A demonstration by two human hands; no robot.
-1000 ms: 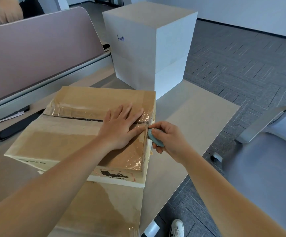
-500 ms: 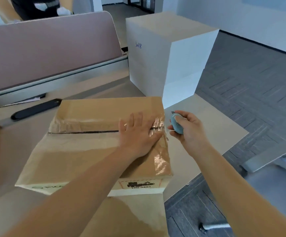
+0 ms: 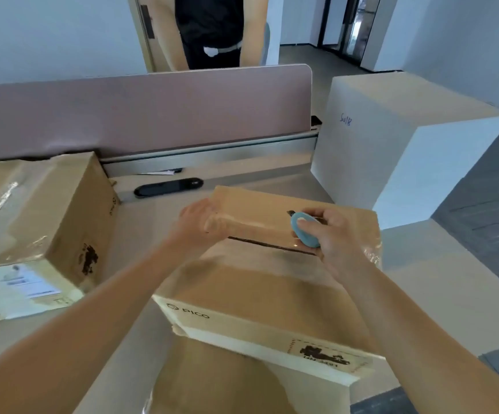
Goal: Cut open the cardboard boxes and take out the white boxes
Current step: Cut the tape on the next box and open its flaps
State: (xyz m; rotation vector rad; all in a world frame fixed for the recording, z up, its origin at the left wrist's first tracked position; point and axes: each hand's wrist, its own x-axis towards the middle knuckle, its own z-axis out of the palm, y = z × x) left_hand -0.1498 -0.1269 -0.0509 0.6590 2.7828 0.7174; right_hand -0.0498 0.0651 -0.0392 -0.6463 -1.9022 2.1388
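Two hands on the cardboard box (image 3: 260, 282) – left hand (image 3: 194, 225) gripping its far-left corner, right hand (image 3: 332, 237) fingers pinching a blue cutter (image 3: 303, 231) at the top seam

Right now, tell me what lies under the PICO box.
Another taped cardboard box lies under the PICO box; only its near top shows, and what either box holds stays covered.

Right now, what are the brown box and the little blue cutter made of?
The brown box looks like matte cardboard, with shiny clear tape glinting on top. The blue cutter held in the right hand looks like smooth plastic, though it's too blurry to be sure.
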